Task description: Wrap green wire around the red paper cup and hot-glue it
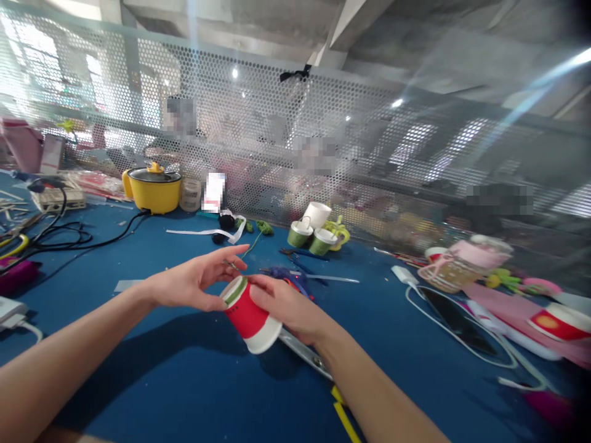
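Note:
A red and white paper cup (253, 317) is tilted over the table, its narrow end toward the upper left. Green yarn (236, 291) forms a band around that narrow end. My right hand (289, 304) grips the cup's side, thumb on the red part. At the narrow end is my left hand (198, 280), its thumb tip against the cup and its curled fingers on the yarn strand. The strand runs up to a ball of green yarn (265, 227). Partly hidden beneath my right wrist lies a metal-bladed tool (305, 353) with yellow parts.
Behind stand green-wrapped cups (301, 234), a white cup (317, 214) and a yellow pot (154, 189). White ribbon (198, 233) and pliers (305, 252) lie on the blue table (184, 381). To the right are a phone (457, 320), cables and a bottle (462, 261). A perforated screen (258, 123) borders the back.

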Demonstrator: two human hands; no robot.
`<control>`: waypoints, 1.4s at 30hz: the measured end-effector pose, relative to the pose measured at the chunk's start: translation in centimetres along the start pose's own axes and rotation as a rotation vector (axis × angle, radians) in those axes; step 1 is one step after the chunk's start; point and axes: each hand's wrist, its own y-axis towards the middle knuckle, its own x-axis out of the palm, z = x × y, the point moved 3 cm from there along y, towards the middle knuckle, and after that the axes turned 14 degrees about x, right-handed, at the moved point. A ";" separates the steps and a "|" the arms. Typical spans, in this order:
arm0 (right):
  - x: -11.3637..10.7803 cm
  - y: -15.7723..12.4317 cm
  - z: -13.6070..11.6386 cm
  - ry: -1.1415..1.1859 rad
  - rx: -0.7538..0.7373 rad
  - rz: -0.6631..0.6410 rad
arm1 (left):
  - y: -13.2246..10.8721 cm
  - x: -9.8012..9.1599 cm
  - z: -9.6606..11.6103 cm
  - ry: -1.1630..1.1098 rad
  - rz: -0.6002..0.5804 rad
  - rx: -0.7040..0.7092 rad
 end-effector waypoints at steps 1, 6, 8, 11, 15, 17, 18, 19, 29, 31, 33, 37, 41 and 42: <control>0.1 -0.1 0.0 -0.027 0.006 -0.023 | -0.1 -0.2 -0.1 -0.011 -0.006 -0.017; 0.1 -0.1 -0.3 -0.251 -0.048 0.169 | -0.4 -1.6 -1.0 -0.036 0.016 -0.125; 0.1 0.0 -0.3 -0.361 -0.079 0.311 | -0.4 -2.0 -1.2 0.026 0.076 -0.184; 0.3 0.0 -0.3 -0.430 -0.115 0.395 | -0.3 -2.0 -1.1 0.175 0.139 -0.257; 0.8 0.0 -0.1 -0.479 -0.147 0.442 | 0.0 -1.8 -0.5 0.269 0.245 -0.266; 0.9 0.0 0.0 -0.512 -0.166 0.473 | 0.0 -1.6 -0.5 0.267 0.229 -0.315; 1.0 0.0 0.0 -0.526 -0.178 0.485 | 0.0 -1.4 -0.5 0.265 0.206 -0.337; 1.0 0.1 0.1 -0.542 -0.190 0.495 | 0.0 -1.3 -0.6 0.267 0.179 -0.353; 1.5 0.2 0.3 -0.673 -0.249 0.577 | 0.0 -0.9 -0.6 0.355 0.115 -0.379; 1.4 0.2 0.2 -0.695 -0.257 0.580 | 0.1 -0.9 -0.5 0.385 0.103 -0.366; 1.2 0.2 0.1 -0.709 -0.274 0.560 | 0.1 -1.0 -0.4 0.409 0.089 -0.344; 0.4 -0.1 -0.4 -0.690 -0.347 0.510 | 0.1 -1.1 -0.2 0.449 0.076 -0.321; -0.6 0.0 -0.9 -0.575 -0.344 0.531 | 0.1 -1.1 -0.1 0.481 0.056 -0.303; -0.8 0.2 -1.1 -0.509 -0.322 0.522 | 0.1 -1.0 0.0 0.474 0.043 -0.294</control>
